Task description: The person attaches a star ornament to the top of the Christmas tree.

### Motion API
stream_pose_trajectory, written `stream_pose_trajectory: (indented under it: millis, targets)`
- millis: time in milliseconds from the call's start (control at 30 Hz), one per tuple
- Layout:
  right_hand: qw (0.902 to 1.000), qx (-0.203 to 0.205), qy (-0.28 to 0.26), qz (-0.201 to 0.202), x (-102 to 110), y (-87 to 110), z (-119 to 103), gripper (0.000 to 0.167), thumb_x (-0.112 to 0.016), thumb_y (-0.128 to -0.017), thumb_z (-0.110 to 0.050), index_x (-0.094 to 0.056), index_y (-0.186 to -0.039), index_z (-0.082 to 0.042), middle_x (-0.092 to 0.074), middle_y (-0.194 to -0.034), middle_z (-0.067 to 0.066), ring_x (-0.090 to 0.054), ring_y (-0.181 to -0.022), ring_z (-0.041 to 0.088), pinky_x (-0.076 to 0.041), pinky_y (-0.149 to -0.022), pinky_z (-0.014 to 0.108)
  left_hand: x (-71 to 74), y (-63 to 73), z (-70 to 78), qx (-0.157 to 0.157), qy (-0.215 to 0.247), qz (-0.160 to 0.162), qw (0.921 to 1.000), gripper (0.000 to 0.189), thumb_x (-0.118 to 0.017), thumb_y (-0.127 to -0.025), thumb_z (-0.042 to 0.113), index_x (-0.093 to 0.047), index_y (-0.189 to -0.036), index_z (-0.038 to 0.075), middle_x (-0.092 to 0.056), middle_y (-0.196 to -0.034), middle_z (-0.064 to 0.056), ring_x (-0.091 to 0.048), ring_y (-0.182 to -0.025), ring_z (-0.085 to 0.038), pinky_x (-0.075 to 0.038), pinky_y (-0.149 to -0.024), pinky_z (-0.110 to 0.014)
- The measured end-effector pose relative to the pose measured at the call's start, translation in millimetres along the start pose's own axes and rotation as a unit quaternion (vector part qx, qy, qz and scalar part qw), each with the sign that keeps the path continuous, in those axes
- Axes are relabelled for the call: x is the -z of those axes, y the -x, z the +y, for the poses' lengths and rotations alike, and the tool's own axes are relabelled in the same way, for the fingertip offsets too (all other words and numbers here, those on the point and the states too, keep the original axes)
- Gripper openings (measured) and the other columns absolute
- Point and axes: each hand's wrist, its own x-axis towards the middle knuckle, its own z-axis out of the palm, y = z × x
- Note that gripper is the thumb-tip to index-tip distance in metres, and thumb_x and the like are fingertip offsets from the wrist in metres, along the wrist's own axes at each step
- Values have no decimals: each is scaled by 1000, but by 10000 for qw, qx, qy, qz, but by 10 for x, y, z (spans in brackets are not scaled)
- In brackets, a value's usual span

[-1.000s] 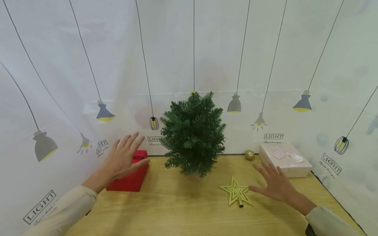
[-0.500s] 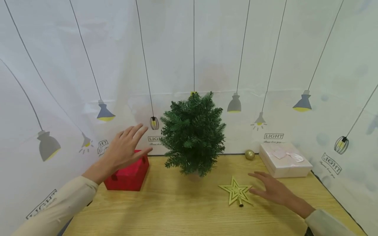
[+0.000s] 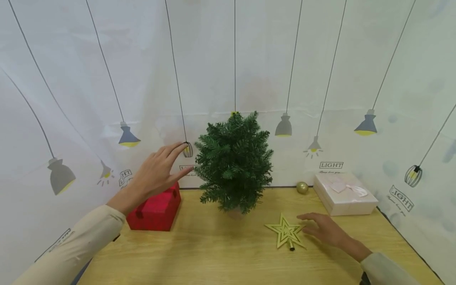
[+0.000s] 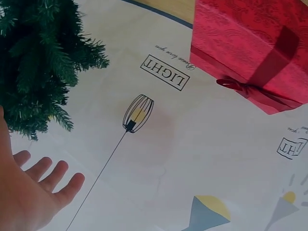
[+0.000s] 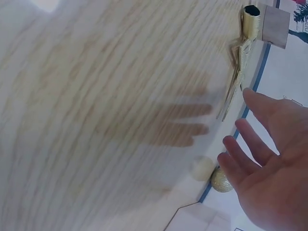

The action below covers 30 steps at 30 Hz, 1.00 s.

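Observation:
A small green artificial Christmas tree stands at the back middle of the table. To its left my left hand is raised with fingers spread, the thumb tip right at the branches; the left wrist view shows nothing in that palm. A gold star tree topper lies flat on the table right of the tree, its socket toward me. My right hand hovers beside the star with fingers extended, thumb tip close to one of its points. In the right wrist view the right hand holds nothing.
A red gift box with a ribbon sits behind the left forearm. At the back right lie a gold ball ornament and a pale pink box with a bow. A lamp-printed backdrop borders the wooden table.
My left hand has moved up and right toward the tree. My right hand has come down and toward me beside the star, its fingers closer together.

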Motion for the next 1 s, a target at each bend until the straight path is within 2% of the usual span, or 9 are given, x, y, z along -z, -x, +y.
stream_pose_trajectory:
  millis: [100,233,500,633,833,1000]
  targets:
    - [9989,-297,-269,-245,-36,-17,35,39,-83,-85,-1,-70,-121,5,-74,-114,19,-71,-101,38,-59,-87,55,16,-40,34,-35,125,84,9999,77,-63,-101,55,-40,-160,13,-46,-159,-13,-47,-141,-37,-46,-107,-60]
    - [9953,-610,-502,-564,-92,-34,101,37,-81,-87,-3,-71,-122,4,-75,-113,17,-72,-99,35,-60,-86,52,37,-88,75,-79,300,143,9994,74,-64,-101,51,-41,-159,11,-46,-159,-13,-46,-142,-37,-46,-108,-61]
    - [9977,-240,-311,-555,-151,-55,198,32,-83,-85,-1,-74,-116,3,-74,-99,10,-71,-88,24,-61,-75,37,105,-213,148,16,702,286,9971,72,-64,-102,48,-40,-160,14,-47,-158,-14,-46,-143,-37,-44,-110,-61]
    - [9954,-352,-445,-769,-144,-77,207,29,-81,-87,-1,-75,-115,2,-73,-97,7,-70,-86,20,-61,-74,31,125,-283,187,35,873,367,9955,69,-65,-103,46,-41,-160,17,-48,-157,-14,-47,-143,-36,-46,-109,-60]
    - [9940,-271,-554,-900,-125,-99,190,27,-79,-88,1,-75,-114,4,-73,-96,7,-68,-84,16,-60,-73,31,127,-401,249,122,1259,380,9912,67,-63,-104,44,-38,-162,21,-49,-157,-13,-47,-143,-35,-44,-110,-62]
    - [9949,-291,-459,-849,-111,-89,171,27,-80,-88,-1,-76,-114,2,-72,-93,5,-67,-83,14,-59,-72,31,103,-519,282,-6,1650,519,9849,66,-65,-104,37,-38,-162,20,-55,-151,-14,-53,-135,-33,-48,-107,-57]
